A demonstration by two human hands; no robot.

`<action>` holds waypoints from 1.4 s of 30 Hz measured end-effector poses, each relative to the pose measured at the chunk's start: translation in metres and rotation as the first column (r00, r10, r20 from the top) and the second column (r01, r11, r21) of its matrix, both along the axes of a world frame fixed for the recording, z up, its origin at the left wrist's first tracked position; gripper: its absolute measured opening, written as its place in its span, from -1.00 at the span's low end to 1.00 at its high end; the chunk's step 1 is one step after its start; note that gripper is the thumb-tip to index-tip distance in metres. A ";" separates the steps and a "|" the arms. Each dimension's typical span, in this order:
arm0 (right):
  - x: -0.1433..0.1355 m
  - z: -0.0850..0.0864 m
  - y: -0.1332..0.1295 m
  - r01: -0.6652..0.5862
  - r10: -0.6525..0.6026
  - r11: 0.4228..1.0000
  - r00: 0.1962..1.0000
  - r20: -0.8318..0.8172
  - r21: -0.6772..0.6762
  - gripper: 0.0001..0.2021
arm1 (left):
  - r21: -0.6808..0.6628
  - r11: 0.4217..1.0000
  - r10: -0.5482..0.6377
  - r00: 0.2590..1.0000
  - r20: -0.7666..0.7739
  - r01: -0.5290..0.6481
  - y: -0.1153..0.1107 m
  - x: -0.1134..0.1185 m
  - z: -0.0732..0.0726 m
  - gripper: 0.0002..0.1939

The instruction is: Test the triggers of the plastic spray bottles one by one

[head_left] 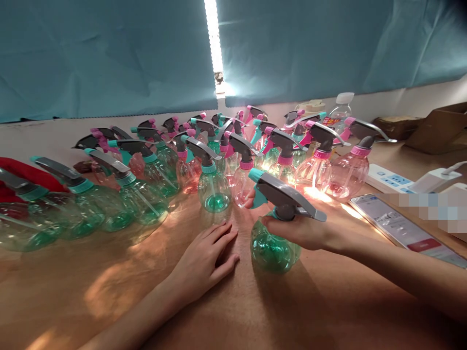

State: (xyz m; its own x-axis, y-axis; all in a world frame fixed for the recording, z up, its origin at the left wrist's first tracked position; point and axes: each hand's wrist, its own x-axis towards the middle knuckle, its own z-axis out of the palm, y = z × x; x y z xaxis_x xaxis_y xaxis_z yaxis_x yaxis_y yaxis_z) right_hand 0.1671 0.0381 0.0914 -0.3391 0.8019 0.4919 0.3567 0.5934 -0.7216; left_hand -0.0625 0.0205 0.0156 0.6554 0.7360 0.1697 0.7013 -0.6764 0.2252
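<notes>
My right hand is wrapped round the neck of a green spray bottle, which has a grey and teal trigger head. The bottle stands upright, at or just above the tabletop; I cannot tell which. Its collar is hidden behind my fingers. To its left, my left hand lies flat on the wooden table with fingers stretched out, holding nothing. Just beyond my left fingertips stands another green spray bottle, with a pink spray bottle beside it.
Several green spray bottles line the left side, and pink ones stand at the back right. A phone lies on the right near a power strip. A cardboard box and a clear bottle stand behind. Blue cloth covers the wall.
</notes>
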 end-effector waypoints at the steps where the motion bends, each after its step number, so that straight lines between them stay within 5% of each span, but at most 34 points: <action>1: 0.000 0.000 0.000 -0.002 0.002 1.000 1.000 -0.004 -0.016 -0.76 | 0.000 1.000 -0.001 1.000 0.000 0.001 0.000 0.000 0.000 -0.53; 8: 0.001 -0.001 -0.001 -0.020 0.021 0.994 1.000 0.012 -0.104 -0.83 | 0.005 1.000 -0.002 1.000 0.002 0.002 0.002 0.000 -0.001 -0.53; 22: -0.002 -0.004 0.001 -0.124 0.121 0.991 0.991 -0.064 -0.048 -0.50 | 0.012 1.000 0.002 1.000 0.017 -0.002 0.001 0.000 -0.001 -0.54; 42: 0.000 -0.013 0.000 -0.130 0.115 0.987 0.982 -0.147 -0.091 -0.53 | 0.001 1.000 0.008 1.000 -0.013 -0.008 0.001 0.000 -0.001 -0.53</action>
State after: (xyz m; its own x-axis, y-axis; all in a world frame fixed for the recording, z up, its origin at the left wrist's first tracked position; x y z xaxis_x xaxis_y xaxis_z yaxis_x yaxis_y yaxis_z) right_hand 0.1670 0.0380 0.0779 -0.3708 0.8060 0.4614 0.1761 0.5488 -0.8172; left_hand -0.0627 0.0213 0.0150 0.6519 0.7408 0.1622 0.7094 -0.6713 0.2149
